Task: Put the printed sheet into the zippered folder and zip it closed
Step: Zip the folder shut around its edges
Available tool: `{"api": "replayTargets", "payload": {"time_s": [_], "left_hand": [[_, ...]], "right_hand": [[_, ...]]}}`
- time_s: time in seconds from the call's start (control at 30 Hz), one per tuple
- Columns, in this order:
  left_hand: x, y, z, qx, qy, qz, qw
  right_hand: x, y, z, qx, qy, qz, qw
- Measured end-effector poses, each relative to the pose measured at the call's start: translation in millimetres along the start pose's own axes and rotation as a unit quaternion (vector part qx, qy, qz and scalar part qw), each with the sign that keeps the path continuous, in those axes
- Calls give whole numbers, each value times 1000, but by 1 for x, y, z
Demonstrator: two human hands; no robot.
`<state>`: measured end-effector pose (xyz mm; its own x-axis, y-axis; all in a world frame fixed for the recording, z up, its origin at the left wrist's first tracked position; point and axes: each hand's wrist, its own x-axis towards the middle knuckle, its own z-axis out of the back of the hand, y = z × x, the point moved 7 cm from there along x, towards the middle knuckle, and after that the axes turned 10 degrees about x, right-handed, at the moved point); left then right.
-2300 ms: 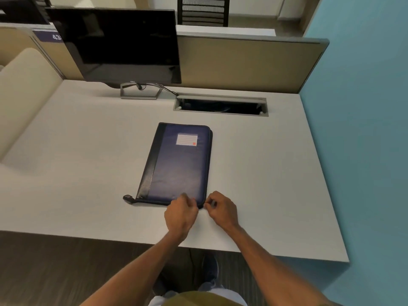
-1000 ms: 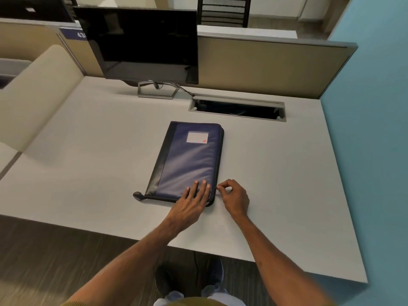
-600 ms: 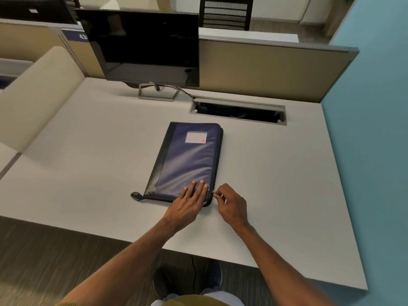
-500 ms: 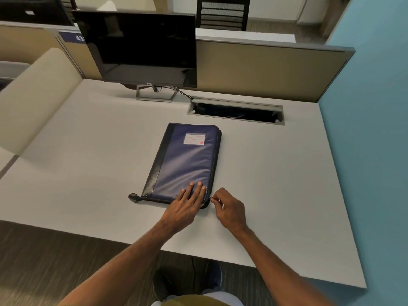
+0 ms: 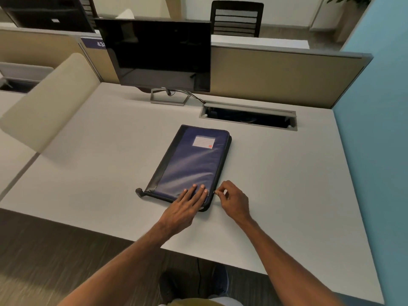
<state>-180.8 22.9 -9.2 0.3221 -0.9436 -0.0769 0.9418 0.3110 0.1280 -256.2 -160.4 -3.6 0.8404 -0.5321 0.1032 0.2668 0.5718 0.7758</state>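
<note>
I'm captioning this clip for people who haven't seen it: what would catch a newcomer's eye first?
The dark blue zippered folder lying closed in the middle of the pale desk, a white label near its far end. At its near right corner both hands work: the left hand lies flat on the cover, while the right hand pinches something small at the folder's right edge, probably the zipper pull. Behind, a dark monitor stands at the desk's far edge.

Grey desk: navy zippered folder flat mid-desk, monitor on stand at back.
</note>
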Motion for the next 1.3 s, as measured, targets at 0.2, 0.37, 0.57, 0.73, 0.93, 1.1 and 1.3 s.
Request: {"api": "replayTargets", "payload": {"time_s": [0.2,0.37,0.57,0.73,0.93,1.1,1.3], "left_hand": [[-27,11,-16,-19,13,85,996],[-53,19,-36,-83,56,134,986],[-77,41,-32,-193,6,240,951],[-113,51,-35,-372,-108,613,688],[-99,38,-67,-501,-30,654,566],[-101,47,-65,-506,-33,659,555],[-106,54,-72,-531,-32,636,559]], "right_hand": [[-26,10,-35,-9,15,-11,1000],[-47,19,-72,11,0,-47,999],[-53,37,-100,10,14,-25,1000],[-50,39,-103,19,-8,-40,999],[-52,44,-108,13,-13,-57,998],[-66,57,-109,33,-14,-41,999],[-71,60,-124,70,11,-32,997]]}}
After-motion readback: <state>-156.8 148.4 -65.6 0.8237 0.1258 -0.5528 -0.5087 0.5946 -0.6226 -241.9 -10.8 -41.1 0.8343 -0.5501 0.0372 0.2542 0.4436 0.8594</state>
